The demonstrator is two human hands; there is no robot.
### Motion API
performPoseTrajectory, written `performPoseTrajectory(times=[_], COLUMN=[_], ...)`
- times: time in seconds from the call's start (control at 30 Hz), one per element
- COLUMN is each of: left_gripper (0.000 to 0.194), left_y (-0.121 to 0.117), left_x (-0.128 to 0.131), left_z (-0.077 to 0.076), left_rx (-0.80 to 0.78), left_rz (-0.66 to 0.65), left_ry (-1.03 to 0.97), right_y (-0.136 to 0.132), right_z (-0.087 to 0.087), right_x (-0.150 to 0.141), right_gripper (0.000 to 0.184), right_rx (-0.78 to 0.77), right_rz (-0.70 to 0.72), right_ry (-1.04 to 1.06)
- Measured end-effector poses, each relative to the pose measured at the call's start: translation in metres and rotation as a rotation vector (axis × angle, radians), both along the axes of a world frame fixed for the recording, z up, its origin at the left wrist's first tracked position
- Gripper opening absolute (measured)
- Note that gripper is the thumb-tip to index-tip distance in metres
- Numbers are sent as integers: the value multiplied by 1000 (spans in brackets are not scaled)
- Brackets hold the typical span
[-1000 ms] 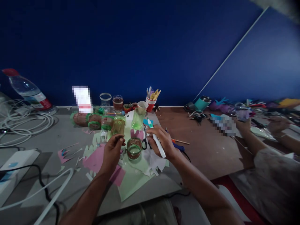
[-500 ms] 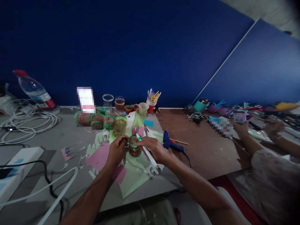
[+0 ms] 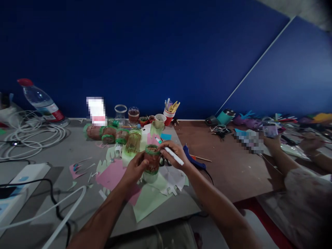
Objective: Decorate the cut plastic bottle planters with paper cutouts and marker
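My left hand (image 3: 137,168) is wrapped round the side of a brown cup (image 3: 151,162) with green bands at rim and base, apparently cut from a plastic bottle. The cup stands roughly upright above the paper scraps. In my right hand (image 3: 171,149) is a white marker pen (image 3: 174,156); its teal end points up and left, beside the cup's rim. The right fingertips are close to the rim, and I cannot tell whether they touch it. Beneath the cup are light green paper (image 3: 150,204) and pink paper (image 3: 111,174).
Brown and green painted bottle pieces (image 3: 108,135) lie behind my hands. A pale paper cup (image 3: 160,120) and a red cup of sticks (image 3: 169,117) stand further back. To the right lies a blue glue gun (image 3: 192,157). A co-worker's arm (image 3: 278,152) reaches in at far right.
The cup has come up and turned more upright, showing its side. My left hand has shifted from its rim to round its side. The marker has moved from over the opening to beside the rim.
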State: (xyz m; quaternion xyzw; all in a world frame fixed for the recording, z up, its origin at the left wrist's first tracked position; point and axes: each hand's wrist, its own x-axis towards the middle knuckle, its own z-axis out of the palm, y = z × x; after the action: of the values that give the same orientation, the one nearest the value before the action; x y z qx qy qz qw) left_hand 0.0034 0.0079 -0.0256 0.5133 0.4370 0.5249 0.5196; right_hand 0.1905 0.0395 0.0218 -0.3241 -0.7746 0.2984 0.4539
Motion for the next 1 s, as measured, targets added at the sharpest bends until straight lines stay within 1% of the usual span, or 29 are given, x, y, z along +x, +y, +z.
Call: performPoseTrajectory(times=[0.2,0.3,0.37,0.47,0.53,0.57,0.63,0.7,0.8,1.0], left_gripper=[53,44,36,30,31,32,34,31,22,22], left_y=[-2,-3,-4,-4,-4,-3,-3,-3,-4,-4], left_x=[4,8,11,13,12,12,10,9,10,13], left_z=[1,0,1,3,4,4,5,6,8,10], left_rx=[-29,-75,-111,-143,-155,-156,-151,-128,-94,-63], left_rz=[-82,-113,-108,-50,12,39,95,132,153,165], left_ry=[7,-1,-3,7,50,85,169,240,285,310], right_y=[3,5,6,6,1,-2,-9,-17,-22,-22], right_z=[-7,-11,-12,-12,-10,-8,-5,-3,-4,-8], right_x=[-1,-1,1,5,8,9,9,5,-2,-7], right_gripper=[12,14,19,29,32,34,32,26,21,23], right_rx=[-76,-98,-102,-88,-48,-15,95,235,385,433], right_rz=[6,12,0,-51,-47,-29,4,-12,-34,-43], right_ry=[57,74,117,276,347,336,217,62,-29,-37])
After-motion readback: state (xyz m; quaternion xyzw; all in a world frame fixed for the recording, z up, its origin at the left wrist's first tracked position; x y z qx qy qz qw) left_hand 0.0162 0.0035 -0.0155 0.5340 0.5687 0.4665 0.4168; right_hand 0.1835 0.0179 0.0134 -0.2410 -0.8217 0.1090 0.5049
